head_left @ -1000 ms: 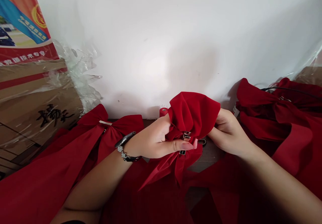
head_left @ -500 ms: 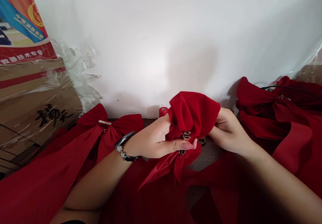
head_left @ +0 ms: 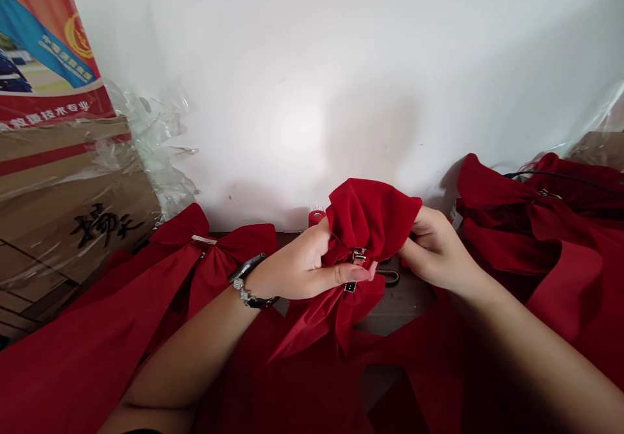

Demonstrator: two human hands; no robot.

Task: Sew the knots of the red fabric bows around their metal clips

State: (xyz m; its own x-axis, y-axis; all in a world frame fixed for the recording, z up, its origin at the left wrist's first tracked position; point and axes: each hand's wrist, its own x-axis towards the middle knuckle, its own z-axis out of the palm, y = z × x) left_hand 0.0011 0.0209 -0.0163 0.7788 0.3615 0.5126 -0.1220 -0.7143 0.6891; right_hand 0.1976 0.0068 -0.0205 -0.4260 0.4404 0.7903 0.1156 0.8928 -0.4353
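Observation:
A red fabric bow (head_left: 368, 216) is held up between my two hands. My left hand (head_left: 312, 268) is closed round its gathered middle, the thumb lying across a small metal clip (head_left: 359, 256) there. At the bow's right edge my right hand (head_left: 433, 245) pinches the fabric; its fingertips are partly hidden behind the cloth. Below the left thumb, the bow's lower loop and pointed tail hang down. A red spool (head_left: 316, 217) with pins or needles standing in its top is just behind my left hand.
Another red bow with a metal clip (head_left: 203, 240) lies at left. More red bows (head_left: 507, 193) and ribbon are heaped at right, a black cable across them. A cardboard box (head_left: 73, 200) with torn plastic stands at left. Dark scissor-like handles (head_left: 390, 279) lie on the table. A white wall rises behind.
My right hand has shifted slightly left with the bow's right edge, drawing it a little inward. The left hand keeps its hold. The camera view has moved slightly.

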